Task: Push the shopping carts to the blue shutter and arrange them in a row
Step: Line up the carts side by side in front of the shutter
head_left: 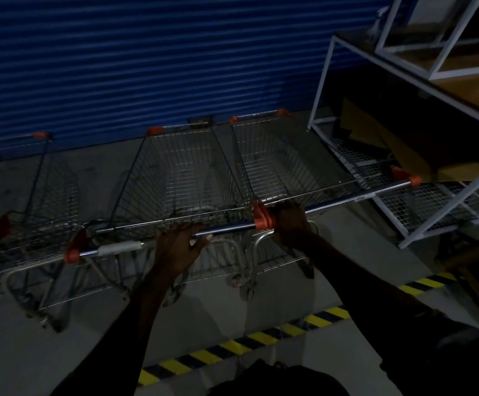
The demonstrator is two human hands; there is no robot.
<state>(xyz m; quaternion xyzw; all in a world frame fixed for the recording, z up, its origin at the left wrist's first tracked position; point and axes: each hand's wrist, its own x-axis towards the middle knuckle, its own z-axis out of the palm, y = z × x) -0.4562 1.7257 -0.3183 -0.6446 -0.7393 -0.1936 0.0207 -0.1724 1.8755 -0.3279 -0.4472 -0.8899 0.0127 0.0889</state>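
- No legible writing on any cart.
- Three wire carts, orange-capped handles, stand side by side facing the blue shutter (146,61).
- Left hand (175,247) wraps the middle cart (181,178) handle.
- Right hand (289,224) is closed around the right cart (275,158) handle, beside the white rack (404,155).

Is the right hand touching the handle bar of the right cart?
Touching. In the head view, the right hand is wrapped around the right cart's handle bar, next to its orange end cap.
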